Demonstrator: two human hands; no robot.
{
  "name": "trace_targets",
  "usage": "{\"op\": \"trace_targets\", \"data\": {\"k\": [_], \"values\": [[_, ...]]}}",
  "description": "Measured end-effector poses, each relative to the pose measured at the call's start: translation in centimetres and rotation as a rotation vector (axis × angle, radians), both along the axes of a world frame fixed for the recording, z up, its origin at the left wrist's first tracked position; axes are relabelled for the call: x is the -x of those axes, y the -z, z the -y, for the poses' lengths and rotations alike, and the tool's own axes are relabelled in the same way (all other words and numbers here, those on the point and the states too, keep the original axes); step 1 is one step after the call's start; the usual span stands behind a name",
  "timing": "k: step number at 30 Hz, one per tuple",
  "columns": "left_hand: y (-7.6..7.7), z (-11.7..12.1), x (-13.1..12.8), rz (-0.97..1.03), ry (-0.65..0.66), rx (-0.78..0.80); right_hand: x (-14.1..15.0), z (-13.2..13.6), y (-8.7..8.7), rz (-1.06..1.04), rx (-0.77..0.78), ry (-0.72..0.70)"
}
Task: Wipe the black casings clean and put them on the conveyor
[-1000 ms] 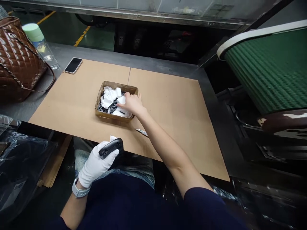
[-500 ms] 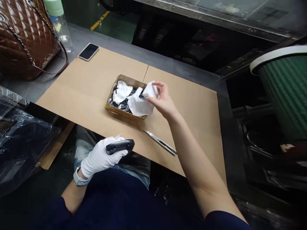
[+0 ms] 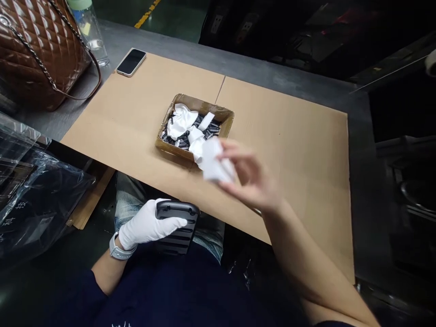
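My left hand (image 3: 146,225), in a white glove, is wrapped round a black ribbed device (image 3: 177,225) held over my lap at the table's near edge. My bare right hand (image 3: 250,176) pinches a crumpled white cloth (image 3: 213,163) in the air just in front of a small cardboard box (image 3: 194,126). The box sits on a cardboard sheet (image 3: 289,136) and holds several small dark parts and more white cloths.
A brown quilted handbag (image 3: 41,50) and a water bottle (image 3: 89,29) stand at the far left, with a phone (image 3: 131,62) on the sheet's corner. Clear plastic bags with dark contents (image 3: 30,200) lie at the left. Dark machinery runs along the right.
My right hand reached into the box, took a white cloth and drew it back towards me. My left hand turned the black device, showing its ribbed face.
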State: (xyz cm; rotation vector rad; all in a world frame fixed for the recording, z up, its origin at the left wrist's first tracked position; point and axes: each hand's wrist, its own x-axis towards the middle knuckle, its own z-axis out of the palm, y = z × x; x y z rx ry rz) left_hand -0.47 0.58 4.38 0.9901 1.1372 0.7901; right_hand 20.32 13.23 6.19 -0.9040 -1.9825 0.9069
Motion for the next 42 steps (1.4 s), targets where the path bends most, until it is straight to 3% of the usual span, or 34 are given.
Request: {"op": "trace_targets", "data": {"k": [2, 4, 10, 18, 35, 42], "values": [[0.1, 0.1, -0.3, -0.022, -0.011, 0.034, -0.4, 2.9, 0.0, 0.068, 0.003, -0.235], [0.1, 0.1, -0.7, -0.037, 0.003, 0.041, -0.6, 4.9, 0.3, 0.122, -0.066, -0.300], [-0.4, 0.0, -1.6, -0.152, 0.070, 0.004, -0.3, 6.7, 0.3, 0.258, -0.287, -0.231], [-1.3, 0.7, -2.0, -0.239, 0.054, 0.042, -0.6, 7.1, -1.0, 0.271, -0.342, -0.237], [-2.1, 0.6, -2.4, -0.312, -0.010, -0.135, 0.0, 6.8, -2.0, 0.239, -0.480, -0.143], [-1.8, 0.8, -1.2, -0.289, -0.275, -0.166, -3.5, 6.1, -0.8, 0.193, -0.334, 0.042]]}}
